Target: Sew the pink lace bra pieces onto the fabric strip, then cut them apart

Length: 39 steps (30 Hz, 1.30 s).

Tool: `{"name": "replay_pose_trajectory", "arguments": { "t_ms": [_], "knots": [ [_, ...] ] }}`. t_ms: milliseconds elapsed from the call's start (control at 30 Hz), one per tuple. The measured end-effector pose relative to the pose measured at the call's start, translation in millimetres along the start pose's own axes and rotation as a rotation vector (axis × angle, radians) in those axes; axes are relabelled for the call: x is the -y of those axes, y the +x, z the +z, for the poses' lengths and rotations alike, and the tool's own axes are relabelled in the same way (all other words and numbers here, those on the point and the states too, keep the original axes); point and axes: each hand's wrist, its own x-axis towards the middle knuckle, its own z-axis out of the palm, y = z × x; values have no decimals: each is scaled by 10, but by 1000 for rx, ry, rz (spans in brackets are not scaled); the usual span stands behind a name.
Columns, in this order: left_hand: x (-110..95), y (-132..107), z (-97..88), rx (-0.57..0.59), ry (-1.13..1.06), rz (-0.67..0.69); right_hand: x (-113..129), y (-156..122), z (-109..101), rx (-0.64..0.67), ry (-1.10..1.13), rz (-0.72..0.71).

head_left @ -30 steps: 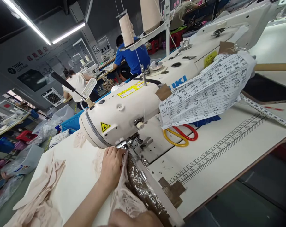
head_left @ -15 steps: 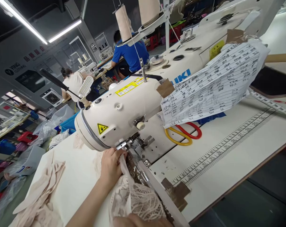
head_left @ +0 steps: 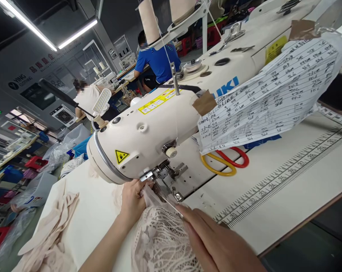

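A cream sewing machine (head_left: 148, 136) stands on a white table (head_left: 273, 177). Pale pink lace fabric (head_left: 162, 241) lies under its presser foot (head_left: 159, 181). My left hand (head_left: 134, 200) rests just left of the foot, fingers curled and pinching the lace edge. My right hand (head_left: 216, 241) lies on the lace at the lower right, fingers stretched flat and together, tips pointing toward the needle area.
A handwritten paper chart (head_left: 270, 102) is taped to the machine arm. Red and yellow scissor handles (head_left: 227, 164) lie beneath it. More pink fabric (head_left: 49, 238) is piled at the table's left end. Thread cones (head_left: 148, 19) stand above. Other people sit at machines behind.
My right hand has come forward from the bottom edge onto the lace, covering the brown strip that showed before. The lace is bunched higher at the foot. The left hand stays put.
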Motion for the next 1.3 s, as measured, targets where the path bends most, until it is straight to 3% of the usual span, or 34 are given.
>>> {"name": "replay_pose_trajectory", "arguments": {
  "t_ms": [133, 267, 700, 900, 1100, 1300],
  "knots": [
    [-5, -4, -9, 27, -35, -35, -77, 175, 175, -79, -146, -23],
    [14, -18, 3, 30, -42, -47, -69, 254, 252, -15, -162, -28],
    [31, -17, 22, 52, -28, -97, -94, 221, 314, 20, -237, -17],
    [17, -17, 31, 41, -66, -103, -79, 246, 265, -46, -167, -34],
    [22, -17, 31, 51, -60, -109, -84, 248, 308, -1, -219, -32],
    [53, -26, 50, 33, -2, -92, -86, 246, 330, -44, -221, -39]
  ]
}}
